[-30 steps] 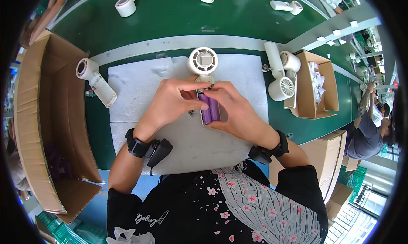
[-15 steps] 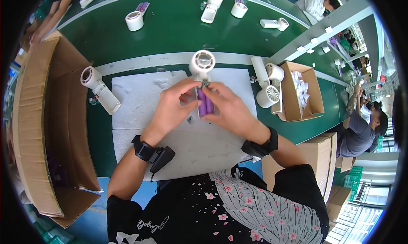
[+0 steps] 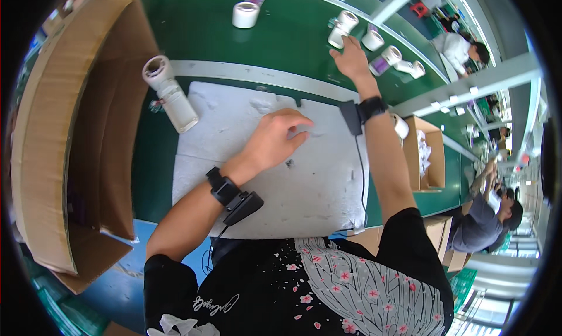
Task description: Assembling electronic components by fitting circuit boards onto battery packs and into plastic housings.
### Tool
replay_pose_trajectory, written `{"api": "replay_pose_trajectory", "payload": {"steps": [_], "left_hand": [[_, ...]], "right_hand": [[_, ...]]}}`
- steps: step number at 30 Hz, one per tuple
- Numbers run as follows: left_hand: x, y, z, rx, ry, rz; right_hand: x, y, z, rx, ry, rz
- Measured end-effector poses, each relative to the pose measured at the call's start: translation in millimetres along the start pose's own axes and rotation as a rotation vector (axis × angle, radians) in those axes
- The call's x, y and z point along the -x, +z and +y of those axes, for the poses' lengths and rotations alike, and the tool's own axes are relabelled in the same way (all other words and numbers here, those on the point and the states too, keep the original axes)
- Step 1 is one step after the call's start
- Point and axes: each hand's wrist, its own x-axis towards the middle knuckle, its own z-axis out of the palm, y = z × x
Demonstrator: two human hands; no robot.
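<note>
My right hand (image 3: 355,62) is stretched far over the green belt, fingers extended and thumb apart. Its fingertips are at the lower end of a white handheld fan body (image 3: 342,30); whether they touch it I cannot tell. Just right of that hand lies another white fan body with purple battery cells (image 3: 381,62). Over the grey-white foam mat (image 3: 234,116) hovers my left hand (image 3: 274,138), its fingers loosely bent and a gap between thumb and forefinger, holding nothing. Left of the mat rests a fan body with an uncovered handle (image 3: 172,99), a small circuit part at its side.
A tall open cardboard box (image 3: 52,131) stands at the left. Farther fan bodies (image 3: 244,15) lie on the green belt. At the right, a small carton (image 3: 430,154) holds white pieces, with a white fan part (image 3: 400,127) beside it. A metal post and co-workers are beyond.
Both hands have let go of the fan body with purple cells, and one like it now lies on the belt. My right hand has reached far forward and right; the view has turned.
</note>
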Motion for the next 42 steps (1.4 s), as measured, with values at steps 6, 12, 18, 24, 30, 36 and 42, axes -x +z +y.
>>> {"api": "replay_pose_trajectory", "payload": {"steps": [6,12,18,24,30,36,42], "left_hand": [[23,-2,-6,-0.031,0.119,0.045],[66,0,-13,0.076,0.015,0.413],[49,-2,-8,0.058,-0.01,0.408],[22,-96,8,-0.22,-0.064,0.128],[95,-206,-12,-0.588,-0.156,1.221],[197,-300,-104,-1.022,-0.704,1.25],[182,-289,-81,-0.837,-1.008,0.936]], "right_hand": [[-7,40,27,0.243,0.052,-0.01],[129,-20,-66,-0.042,-0.217,-0.164],[264,-96,-110,-0.24,-0.205,-0.492],[251,-67,-128,-0.384,-0.332,-0.655],[251,-50,-97,-0.565,-0.272,-0.596],[265,-49,-83,-0.709,-0.338,-0.447],[272,-61,-76,-0.76,-0.294,-0.398]]}}
